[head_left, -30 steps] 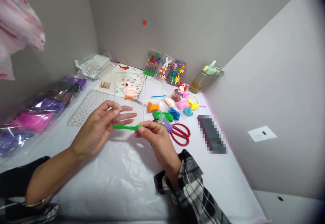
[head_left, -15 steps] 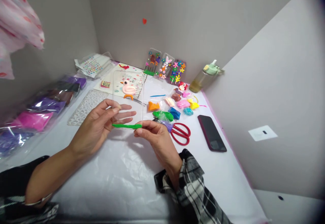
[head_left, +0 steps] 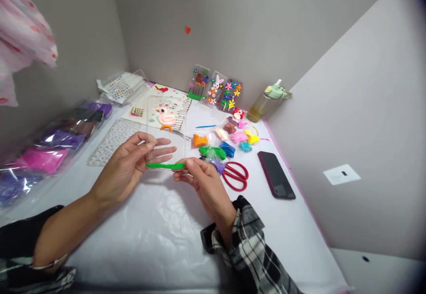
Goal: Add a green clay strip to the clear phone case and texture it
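A clear plastic case (head_left: 178, 142) stands tilted up in front of you, held above the white-covered table (head_left: 143, 236), with a pale pink bird figure (head_left: 167, 117) on its upper half, the orange feet beneath it. A bright green strip (head_left: 163, 166) runs almost level across the case's lower edge, at 6 o'clock. At 8 o'clock your left hand (head_left: 129, 160) pinches the case's left side, thumb in front; its other fingers are spread behind and show through the plastic. At 4 o'clock your right hand (head_left: 203, 176) has thumb and fingers pinched together at the strip's right end; whether they also grip the case's corner, you cannot tell from here. Outward from the case, small packets of coloured clay (head_left: 213, 152) cluster at 3 o'clock, including orange, green, blue, pink and yellow. Scissors with red handles (head_left: 246, 171) lie at 4 o'clock, with a dark phone (head_left: 276, 175) farther out. Between 1 and 2 o'clock, three decorated cases (head_left: 217, 86) lean near the wall; a bottle with a green lid (head_left: 269, 103) stands beyond, toward 2 o'clock. At 9 o'clock lies a patterned translucent sheet (head_left: 113, 143), and past it plastic bags of coloured material (head_left: 45, 156).
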The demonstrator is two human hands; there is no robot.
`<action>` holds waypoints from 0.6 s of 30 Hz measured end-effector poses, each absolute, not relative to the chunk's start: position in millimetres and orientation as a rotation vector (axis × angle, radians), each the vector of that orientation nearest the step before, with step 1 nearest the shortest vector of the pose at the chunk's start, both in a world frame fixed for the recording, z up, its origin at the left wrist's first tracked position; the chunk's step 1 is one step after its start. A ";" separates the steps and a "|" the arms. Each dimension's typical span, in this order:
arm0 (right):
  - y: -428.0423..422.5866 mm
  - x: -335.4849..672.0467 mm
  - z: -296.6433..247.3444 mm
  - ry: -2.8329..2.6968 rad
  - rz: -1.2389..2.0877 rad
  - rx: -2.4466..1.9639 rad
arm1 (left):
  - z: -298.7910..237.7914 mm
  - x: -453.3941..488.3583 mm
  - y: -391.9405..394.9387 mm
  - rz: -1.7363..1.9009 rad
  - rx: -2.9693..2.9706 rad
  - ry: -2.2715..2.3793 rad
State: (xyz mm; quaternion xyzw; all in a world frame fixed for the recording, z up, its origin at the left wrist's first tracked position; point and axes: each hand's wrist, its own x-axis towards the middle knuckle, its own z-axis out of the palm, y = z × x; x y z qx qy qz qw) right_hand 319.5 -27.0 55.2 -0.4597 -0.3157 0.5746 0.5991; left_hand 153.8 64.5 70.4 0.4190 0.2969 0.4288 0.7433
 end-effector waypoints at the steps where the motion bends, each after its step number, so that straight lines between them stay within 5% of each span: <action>1: -26.8 319.7 55.3 -0.738 1.334 -1.084 | 70.4 154.1 64.3 0.938 0.921 0.649; 18: -26.5 318.3 54.2 -0.802 1.283 -1.152 | 66.8 154.8 61.8 0.899 0.932 0.632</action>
